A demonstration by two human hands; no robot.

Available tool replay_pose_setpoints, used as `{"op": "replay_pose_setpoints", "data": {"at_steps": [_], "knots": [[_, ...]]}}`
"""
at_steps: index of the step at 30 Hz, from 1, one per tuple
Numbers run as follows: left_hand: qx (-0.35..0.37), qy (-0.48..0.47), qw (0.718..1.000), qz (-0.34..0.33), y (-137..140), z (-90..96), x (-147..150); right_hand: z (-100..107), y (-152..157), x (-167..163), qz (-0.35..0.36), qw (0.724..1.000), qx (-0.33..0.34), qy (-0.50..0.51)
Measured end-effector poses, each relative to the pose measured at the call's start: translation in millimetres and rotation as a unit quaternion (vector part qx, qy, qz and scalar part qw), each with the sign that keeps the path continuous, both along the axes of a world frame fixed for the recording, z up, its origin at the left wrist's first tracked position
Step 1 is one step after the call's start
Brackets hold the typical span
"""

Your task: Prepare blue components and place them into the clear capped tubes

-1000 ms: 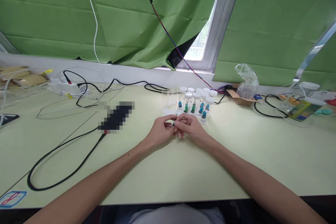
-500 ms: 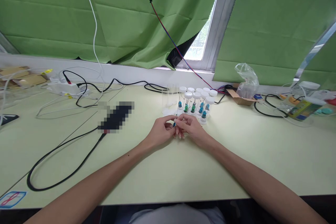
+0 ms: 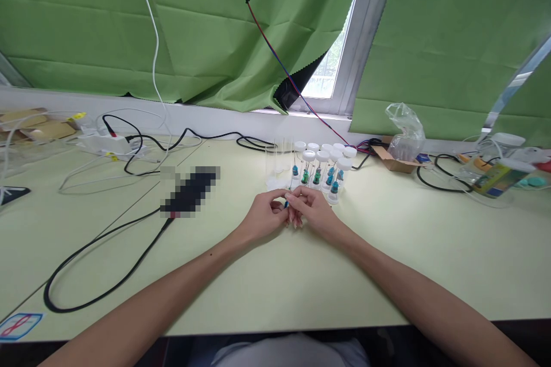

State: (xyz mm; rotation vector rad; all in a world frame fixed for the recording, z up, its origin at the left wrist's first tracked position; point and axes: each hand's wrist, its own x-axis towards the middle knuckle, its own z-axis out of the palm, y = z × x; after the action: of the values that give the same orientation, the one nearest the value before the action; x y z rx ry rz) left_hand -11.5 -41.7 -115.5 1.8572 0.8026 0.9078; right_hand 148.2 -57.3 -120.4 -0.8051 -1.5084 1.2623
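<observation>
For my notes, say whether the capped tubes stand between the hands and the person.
No: the capped tubes stand beyond the left hand and right hand, toward the curtain.

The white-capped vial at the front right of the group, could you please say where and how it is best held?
I'd pinch the vial just under its white cap, coming from the right front: it appears to stand upright, and other vials crowd its left and back.

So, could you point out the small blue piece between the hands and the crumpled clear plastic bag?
Small blue piece (image 3: 286,204): head view, on its exposed part.
Crumpled clear plastic bag (image 3: 407,140): head view, on its lower, bulging part.
</observation>
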Motion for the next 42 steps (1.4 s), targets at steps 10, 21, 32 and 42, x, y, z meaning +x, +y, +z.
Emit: {"op": "replay_pose_setpoints", "data": {"at_steps": [10,21,32,42], "knots": [[0.006,0.015,1.000,0.004,0.6,-1.6,-0.7,2.2,-1.9,-0.4,-0.013,1.000,0.010,-0.016],[0.006,0.025,1.000,0.012,2.0,-2.8,-1.4,-0.8,-0.8,0.3,-0.013,1.000,0.013,-0.014],[-0.003,0.027,0.999,0.018,2.0,-3.6,-1.3,0.2,-0.4,0.2,-0.012,1.000,0.011,-0.018],[-0.003,0.027,1.000,0.015,2.3,-2.9,-1.2,0.6,-1.1,-0.4,-0.008,1.000,0.005,-0.010]]}}
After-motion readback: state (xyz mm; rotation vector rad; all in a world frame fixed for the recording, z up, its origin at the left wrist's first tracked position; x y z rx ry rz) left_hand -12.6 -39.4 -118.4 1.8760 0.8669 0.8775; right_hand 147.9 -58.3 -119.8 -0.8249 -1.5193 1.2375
